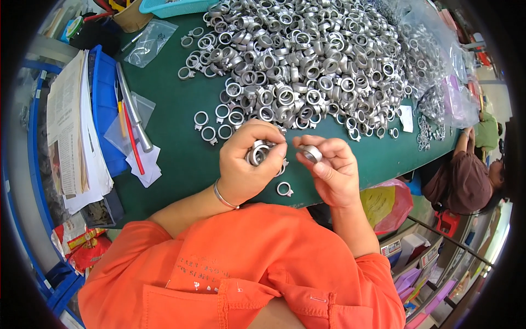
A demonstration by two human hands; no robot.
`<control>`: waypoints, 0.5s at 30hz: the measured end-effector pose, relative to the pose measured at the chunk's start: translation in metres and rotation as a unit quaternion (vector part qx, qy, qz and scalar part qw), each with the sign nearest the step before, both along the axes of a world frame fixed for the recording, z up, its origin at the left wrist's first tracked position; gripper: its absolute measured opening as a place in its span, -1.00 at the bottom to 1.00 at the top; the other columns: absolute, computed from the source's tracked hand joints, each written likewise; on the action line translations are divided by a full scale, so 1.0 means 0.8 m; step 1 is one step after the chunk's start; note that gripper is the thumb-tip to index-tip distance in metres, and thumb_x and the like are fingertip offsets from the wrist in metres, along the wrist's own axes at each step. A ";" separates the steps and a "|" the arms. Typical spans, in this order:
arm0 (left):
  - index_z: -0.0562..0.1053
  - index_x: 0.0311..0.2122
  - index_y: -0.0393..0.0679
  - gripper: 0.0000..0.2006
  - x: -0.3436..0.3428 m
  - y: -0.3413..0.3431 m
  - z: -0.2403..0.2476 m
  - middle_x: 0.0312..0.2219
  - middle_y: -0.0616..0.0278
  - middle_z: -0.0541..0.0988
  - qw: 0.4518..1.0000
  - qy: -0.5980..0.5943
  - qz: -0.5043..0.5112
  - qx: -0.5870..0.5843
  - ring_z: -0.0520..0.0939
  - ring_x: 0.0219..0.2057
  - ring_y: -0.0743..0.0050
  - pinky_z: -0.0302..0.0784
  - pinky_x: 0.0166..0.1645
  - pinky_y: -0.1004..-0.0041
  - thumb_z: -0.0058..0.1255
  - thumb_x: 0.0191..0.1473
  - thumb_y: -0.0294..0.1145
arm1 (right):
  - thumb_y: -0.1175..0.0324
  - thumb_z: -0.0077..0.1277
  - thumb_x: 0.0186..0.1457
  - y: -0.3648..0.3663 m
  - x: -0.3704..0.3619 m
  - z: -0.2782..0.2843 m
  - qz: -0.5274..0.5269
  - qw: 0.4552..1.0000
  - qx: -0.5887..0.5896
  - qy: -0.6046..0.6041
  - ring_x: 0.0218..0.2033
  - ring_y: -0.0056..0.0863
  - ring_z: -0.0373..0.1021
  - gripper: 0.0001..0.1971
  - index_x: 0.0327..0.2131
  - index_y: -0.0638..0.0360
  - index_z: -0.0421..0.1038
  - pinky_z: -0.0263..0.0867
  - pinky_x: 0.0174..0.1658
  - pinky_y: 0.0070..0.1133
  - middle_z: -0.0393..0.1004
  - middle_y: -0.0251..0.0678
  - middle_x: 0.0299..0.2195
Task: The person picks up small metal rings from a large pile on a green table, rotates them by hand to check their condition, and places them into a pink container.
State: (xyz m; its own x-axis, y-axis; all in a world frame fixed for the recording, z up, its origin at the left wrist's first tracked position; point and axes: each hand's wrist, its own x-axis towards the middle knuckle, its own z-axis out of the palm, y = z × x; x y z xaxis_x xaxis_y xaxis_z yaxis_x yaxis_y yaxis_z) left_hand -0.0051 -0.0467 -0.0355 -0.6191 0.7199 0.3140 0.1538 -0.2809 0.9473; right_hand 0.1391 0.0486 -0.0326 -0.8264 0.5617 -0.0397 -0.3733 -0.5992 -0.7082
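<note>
My left hand (247,157) is closed round a few silver metal rings (257,153), their round openings turned up between thumb and fingers. Pinched between the thumb and fingers of my right hand (335,171) is a single metal ring (312,154), held apart from the left hand. One loose ring (284,189) with a small lug lies on the green table just below the hands. Beyond them a large heap of similar rings (307,66) spreads over the table, with several strays along its near edge.
Papers (76,129) and a blue tray (107,104) stand at the left, beside a tapered metal rod (131,104) and red pen (133,137). Plastic bags (438,66) of rings lie right. A turquoise basket (175,6) sits at the back. Another person (463,183) sits far right.
</note>
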 end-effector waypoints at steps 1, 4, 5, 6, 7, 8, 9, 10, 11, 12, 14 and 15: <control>0.39 -0.45 -0.25 -0.83 -0.002 0.001 -0.003 -0.50 0.18 0.46 0.998 0.054 0.032 0.027 0.49 -0.49 0.47 0.39 -0.40 0.58 0.04 -0.24 -0.69 | 0.65 -0.14 0.01 -0.003 -0.002 0.003 0.000 0.998 -0.062 -0.003 -0.03 -0.22 0.27 -0.75 -0.18 0.27 0.26 0.27 -0.02 -0.43 0.27 0.03 -0.06; 0.37 -0.43 -0.26 -0.80 -0.003 -0.001 0.007 -0.44 0.10 0.43 0.974 0.202 0.023 0.100 0.50 -0.43 0.33 0.44 -0.37 0.46 -0.02 -0.25 -0.76 | 0.29 -0.34 0.18 -0.018 -0.018 0.004 0.065 0.973 -0.215 -0.046 -0.10 -0.31 0.30 -0.72 -0.12 0.22 0.24 0.32 -0.10 -0.49 0.31 -0.13 -0.11; 0.40 -0.42 -0.22 -0.78 0.000 -0.003 0.009 -0.41 0.12 0.44 0.970 0.230 -0.011 0.076 0.49 -0.39 0.26 0.42 -0.28 0.36 0.10 -0.29 -0.64 | 0.18 -0.37 0.20 -0.026 -0.026 0.008 0.063 0.950 -0.299 -0.070 -0.15 -0.37 0.32 -0.67 -0.13 0.19 0.25 0.33 -0.16 -0.52 0.33 -0.19 -0.15; 0.42 -0.42 -0.17 -0.77 0.002 -0.002 0.019 -0.39 0.14 0.45 0.951 0.305 -0.043 0.031 0.48 -0.34 0.23 0.38 -0.21 0.29 0.16 -0.32 -0.54 | 0.09 -0.38 0.19 -0.029 -0.026 0.006 0.082 0.931 -0.353 -0.048 -0.21 -0.43 0.32 -0.63 -0.15 0.15 0.26 0.33 -0.20 -0.54 0.33 -0.24 -0.19; 0.45 -0.42 -0.12 -0.74 0.004 0.001 0.030 -0.37 0.16 0.46 0.923 0.378 -0.075 -0.013 0.47 -0.30 0.21 0.33 -0.14 0.21 0.21 -0.34 -0.45 | 0.01 -0.38 0.18 -0.030 -0.025 0.001 0.100 0.908 -0.406 -0.025 -0.26 -0.50 0.32 -0.59 -0.17 0.11 0.27 0.32 -0.25 -0.56 0.34 -0.29 -0.23; 0.48 -0.42 -0.04 -0.69 0.005 0.002 0.025 -0.33 0.22 0.47 0.907 0.416 -0.061 -0.016 0.45 -0.23 0.19 0.21 0.00 0.14 0.25 -0.41 -0.28 | -0.04 -0.32 0.14 -0.030 -0.025 -0.007 0.104 0.899 -0.425 -0.009 -0.31 -0.54 0.33 -0.59 -0.20 0.08 0.28 0.32 -0.27 -0.56 0.35 -0.33 -0.23; 0.48 -0.42 -0.04 -0.70 0.006 0.001 0.027 -0.33 0.22 0.47 0.914 0.401 -0.064 -0.005 0.45 -0.23 0.19 0.20 0.01 0.14 0.24 -0.40 -0.31 | -0.04 -0.31 0.13 -0.030 -0.031 0.003 0.090 0.897 -0.430 -0.046 -0.33 -0.55 0.33 -0.60 -0.21 0.08 0.29 0.31 -0.31 -0.57 0.35 -0.35 -0.24; 0.47 -0.42 -0.05 -0.71 0.007 -0.001 0.032 -0.33 0.22 0.48 0.920 0.386 -0.068 0.007 0.45 -0.22 0.18 0.19 0.02 0.13 0.22 -0.39 -0.34 | -0.04 -0.29 0.13 -0.029 -0.037 0.022 0.074 0.895 -0.433 -0.081 -0.35 -0.55 0.33 -0.60 -0.22 0.07 0.30 0.30 -0.34 -0.58 0.36 -0.36 -0.26; 0.47 -0.42 -0.05 -0.73 0.008 -0.002 0.034 -0.33 0.22 0.48 0.926 0.371 -0.073 0.020 0.45 -0.22 0.18 0.19 0.04 0.13 0.21 -0.38 -0.37 | -0.04 -0.28 0.12 -0.028 -0.039 0.033 0.057 0.890 -0.436 -0.117 -0.38 -0.56 0.33 -0.61 -0.23 0.07 0.31 0.29 -0.37 -0.60 0.37 -0.37 -0.27; 0.45 -0.44 -0.08 -0.78 0.006 -0.004 0.034 -0.33 0.20 0.48 0.931 0.357 -0.070 0.039 0.45 -0.22 0.17 0.19 0.04 0.13 0.12 -0.34 -0.46 | -0.04 -0.22 0.08 -0.027 -0.023 -0.007 0.047 0.905 -0.420 -0.049 -0.40 -0.50 0.34 -0.62 -0.28 0.07 0.36 0.25 -0.47 -0.60 0.38 -0.33 -0.30; 0.43 -0.46 -0.14 -0.81 0.003 -0.005 0.022 -0.37 0.16 0.47 0.949 0.309 -0.010 0.059 0.46 -0.26 0.17 0.29 -0.05 0.22 0.05 -0.32 -0.56 | 0.01 -0.17 0.04 -0.017 0.000 0.004 0.021 0.918 -0.395 -0.008 -0.40 -0.46 0.31 -0.66 -0.30 0.04 0.39 0.18 -0.60 -0.63 0.38 -0.26 -0.33; 0.44 -0.46 -0.15 -0.81 0.003 -0.003 0.019 -0.40 0.17 0.47 0.959 0.275 0.013 0.066 0.47 -0.29 0.17 0.34 -0.11 0.28 0.08 -0.33 -0.58 | 0.03 -0.16 0.04 -0.007 0.025 0.006 0.023 0.909 -0.412 0.053 -0.40 -0.46 0.30 -0.68 -0.29 0.03 0.39 0.16 -0.64 -0.63 0.38 -0.25 -0.33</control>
